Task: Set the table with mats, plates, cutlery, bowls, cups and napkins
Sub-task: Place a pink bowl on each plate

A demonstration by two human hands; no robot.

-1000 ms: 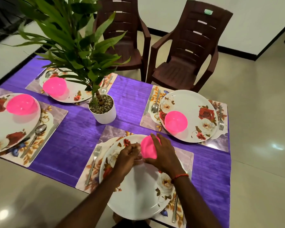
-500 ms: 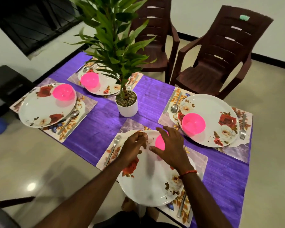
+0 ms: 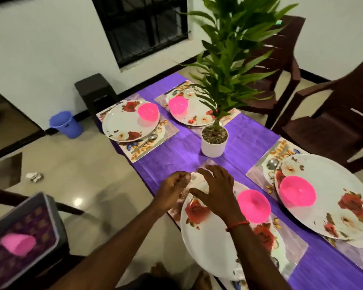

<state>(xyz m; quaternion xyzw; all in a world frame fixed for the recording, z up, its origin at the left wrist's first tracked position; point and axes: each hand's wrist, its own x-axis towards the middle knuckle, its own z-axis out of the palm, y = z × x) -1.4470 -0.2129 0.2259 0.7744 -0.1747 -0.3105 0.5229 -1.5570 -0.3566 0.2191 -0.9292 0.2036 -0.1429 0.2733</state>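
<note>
Pink bowl (image 3: 254,206) sits on the near floral plate (image 3: 208,243), lower centre of frame, just right of the right hand (image 3: 216,191). Right hand's fingers are spread over the plate's upper-left rim. Left hand (image 3: 173,186) is curled just left of it; can't tell if it pinches anything.

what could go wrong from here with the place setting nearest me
1. The nearest plate seems to jut past the table edge; a forearm nudge could tip it off.
2. The pink bowl sits near that plate's far rim, so it might slide off too.
3. The potted plant stands close ahead; a reach across could knock it.
</note>
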